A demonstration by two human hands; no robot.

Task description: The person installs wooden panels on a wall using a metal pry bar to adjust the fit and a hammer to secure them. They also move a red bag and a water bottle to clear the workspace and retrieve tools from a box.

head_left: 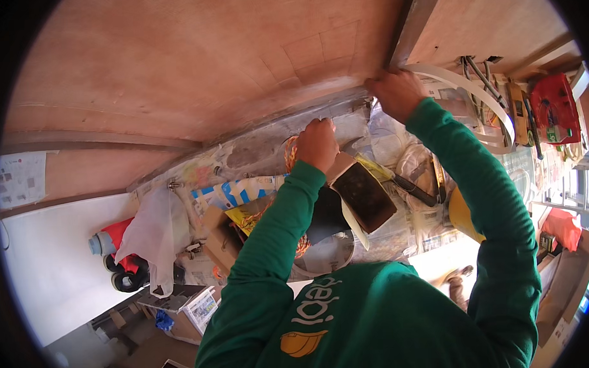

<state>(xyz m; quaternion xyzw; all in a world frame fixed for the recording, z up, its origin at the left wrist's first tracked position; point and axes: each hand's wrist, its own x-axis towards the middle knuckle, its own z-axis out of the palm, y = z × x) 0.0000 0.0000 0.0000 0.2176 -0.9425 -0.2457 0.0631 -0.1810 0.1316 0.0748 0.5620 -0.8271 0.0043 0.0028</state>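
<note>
Your left hand (pixel 319 144) curls near one o'clock, your right hand (pixel 398 95) up against the wooden batten (pixel 416 24)! The white strip (pixel 460 78) arcs beside it, at two o'clock; I can't tell whether either hand's fingers pinch anything.

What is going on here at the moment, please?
A person in a green top is reaching toward a wood panel. The right hand is at one end of a curved white strip, by a brown batten; whether it grips the strip is unclear. The left hand, fingers curled, is near the panel's lower edge and an open box; anything in it is hidden.
</note>
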